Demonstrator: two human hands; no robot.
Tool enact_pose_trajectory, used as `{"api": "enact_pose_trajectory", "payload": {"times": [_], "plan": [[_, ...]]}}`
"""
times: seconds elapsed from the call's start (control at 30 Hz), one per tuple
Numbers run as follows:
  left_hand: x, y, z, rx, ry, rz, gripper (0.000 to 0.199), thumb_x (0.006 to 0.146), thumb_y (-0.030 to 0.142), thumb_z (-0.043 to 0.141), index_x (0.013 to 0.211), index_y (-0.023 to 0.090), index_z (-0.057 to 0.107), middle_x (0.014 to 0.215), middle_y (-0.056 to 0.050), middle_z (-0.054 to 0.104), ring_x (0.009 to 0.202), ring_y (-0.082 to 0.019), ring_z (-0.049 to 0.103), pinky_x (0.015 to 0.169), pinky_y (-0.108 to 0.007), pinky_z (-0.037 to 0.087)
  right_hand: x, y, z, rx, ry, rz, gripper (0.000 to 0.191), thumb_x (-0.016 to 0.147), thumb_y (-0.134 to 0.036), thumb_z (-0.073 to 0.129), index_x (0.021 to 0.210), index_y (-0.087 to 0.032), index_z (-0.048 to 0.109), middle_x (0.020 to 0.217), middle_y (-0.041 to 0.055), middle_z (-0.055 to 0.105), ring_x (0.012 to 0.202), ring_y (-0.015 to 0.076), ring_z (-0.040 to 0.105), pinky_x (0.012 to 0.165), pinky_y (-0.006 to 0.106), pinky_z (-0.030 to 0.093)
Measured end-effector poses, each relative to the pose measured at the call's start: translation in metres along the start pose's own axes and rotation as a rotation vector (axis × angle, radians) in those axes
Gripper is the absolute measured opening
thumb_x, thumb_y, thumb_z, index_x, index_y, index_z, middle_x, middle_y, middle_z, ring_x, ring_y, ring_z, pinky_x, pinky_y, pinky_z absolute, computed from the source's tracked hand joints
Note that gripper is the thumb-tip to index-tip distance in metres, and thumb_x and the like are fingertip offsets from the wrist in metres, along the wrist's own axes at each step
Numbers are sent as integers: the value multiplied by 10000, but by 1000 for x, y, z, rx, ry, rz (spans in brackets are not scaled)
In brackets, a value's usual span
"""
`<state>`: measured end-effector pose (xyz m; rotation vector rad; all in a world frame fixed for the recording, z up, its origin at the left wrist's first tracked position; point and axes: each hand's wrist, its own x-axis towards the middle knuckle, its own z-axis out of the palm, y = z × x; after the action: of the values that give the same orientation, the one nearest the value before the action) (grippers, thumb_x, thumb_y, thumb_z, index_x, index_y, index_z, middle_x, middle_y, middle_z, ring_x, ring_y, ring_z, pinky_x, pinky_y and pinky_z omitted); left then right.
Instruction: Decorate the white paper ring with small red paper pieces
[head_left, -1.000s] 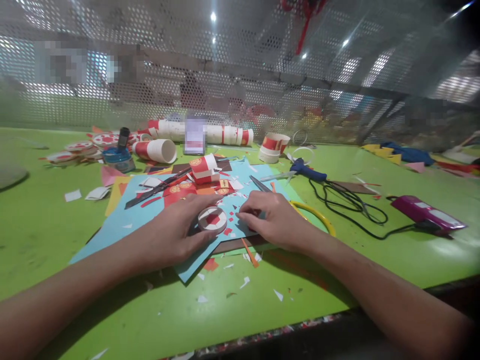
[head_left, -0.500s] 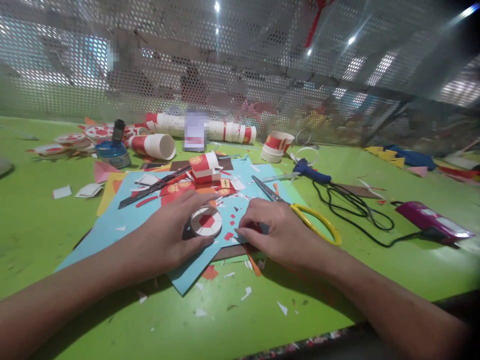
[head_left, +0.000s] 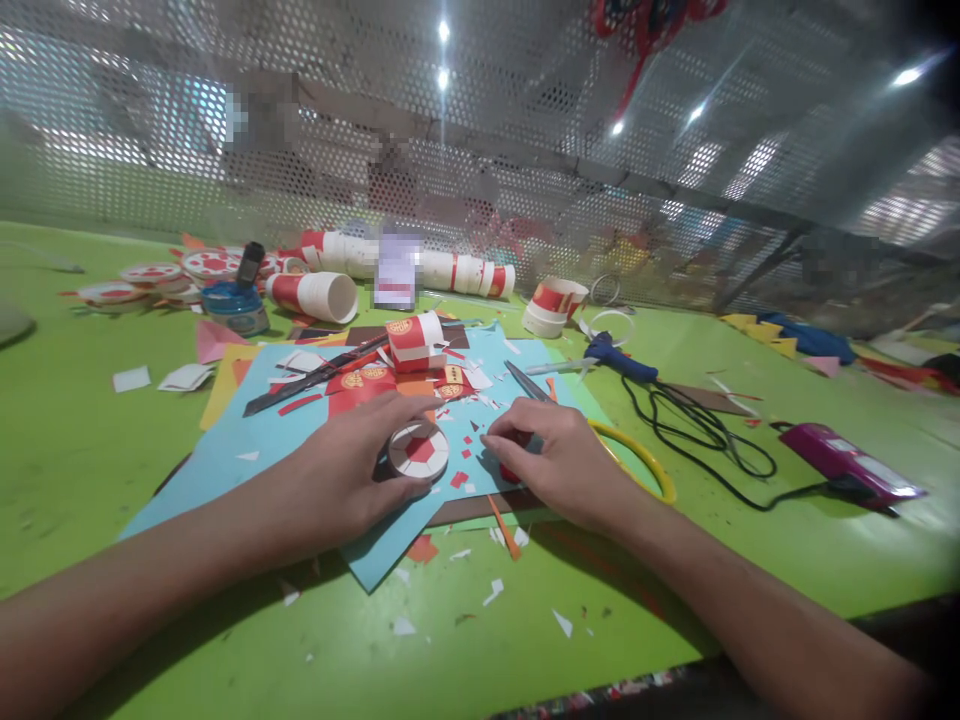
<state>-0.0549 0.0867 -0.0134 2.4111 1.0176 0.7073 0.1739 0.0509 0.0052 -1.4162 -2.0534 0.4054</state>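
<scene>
My left hand (head_left: 352,460) is wrapped round a small white disc (head_left: 418,451) with a red centre patch and lines, thumb and fingers at its sides. My right hand (head_left: 551,450) is curled, thumb and forefinger pinched together just right of the disc; anything between the fingertips is too small to make out. Tiny red paper bits (head_left: 460,480) lie on the blue paper (head_left: 285,455) between the hands. Scissors with yellow handles (head_left: 651,460) lie partly behind my right hand. A cut red and white cup piece (head_left: 414,342) is beyond the disc.
On the green table are a blue jar (head_left: 235,308), a paper cup (head_left: 313,297), a row of white cups (head_left: 450,271), a blue glue gun (head_left: 622,358) with a black cord, and a magenta power strip (head_left: 844,460). A perforated screen (head_left: 315,170) stands behind.
The view has shifted slightly. My right hand stays pinched beside the disc and covers more of the scissors' handles. My left hand keeps its hold on the disc.
</scene>
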Motion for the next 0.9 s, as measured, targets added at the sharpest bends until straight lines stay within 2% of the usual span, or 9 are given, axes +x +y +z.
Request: {"api": "enact_pose_trajectory", "payload": {"times": [0.13,0.3,0.4,0.5,0.63,0.73,0.8,0.9], "plan": [[1,0,1,9,26,-12,591,765,380,663,1318,236,514,1282,-108,620,1138,-312,591,927,-452,496,2,1,3,7,44,-27,145,840,-130,611,718,-175,674,717,12,666,664,132,575,625,267,430],[2,1,1,16,3,-81,667,723,419,698,1326,197,519,1297,-136,610,1156,-341,580,945,-476,483,4,5,2,-5,100,-27,142,837,-150,609,717,-171,683,715,16,671,657,138,574,641,278,439],[2,0,2,10,-1,-84,673,724,419,698,1335,203,516,1307,-137,605,1160,-346,580,932,-472,491,7,5,-10,-49,141,-6,146,836,-180,602,719,-172,689,723,23,688,661,146,583,641,280,440],[2,-5,4,16,8,-58,628,750,437,676,1313,200,531,1304,-144,605,1158,-350,581,915,-466,500,18,12,-35,-114,232,27,149,827,-217,613,715,-164,695,703,14,692,653,147,593,631,272,433],[2,-15,9,26,-2,-6,630,805,491,609,1352,207,483,1300,-151,606,1150,-346,583,905,-466,501,45,51,-80,-224,446,150,180,861,-262,605,752,-146,689,692,5,674,671,159,606,645,281,447],[1,-19,14,25,22,1,602,827,477,578,1357,209,474,1295,-135,608,1154,-332,576,905,-443,499,57,94,-105,-277,573,311,230,938,-341,577,944,-127,660,880,30,678,768,165,644,702,326,525],[0,-20,19,16,86,-12,593,834,478,558,1361,221,470,1279,-121,621,1150,-325,578,902,-430,498,56,120,-110,-292,599,402,276,944,-345,587,1131,-144,616,1089,64,652,894,188,653,766,371,556],[-1,-19,23,16,150,-14,588,820,515,555,1327,221,509,1238,-122,646,1113,-332,602,902,-437,500,49,145,-106,-316,603,487,319,936,-334,598,1202,-156,594,1195,79,619,986,224,639,815,408,554]]}}
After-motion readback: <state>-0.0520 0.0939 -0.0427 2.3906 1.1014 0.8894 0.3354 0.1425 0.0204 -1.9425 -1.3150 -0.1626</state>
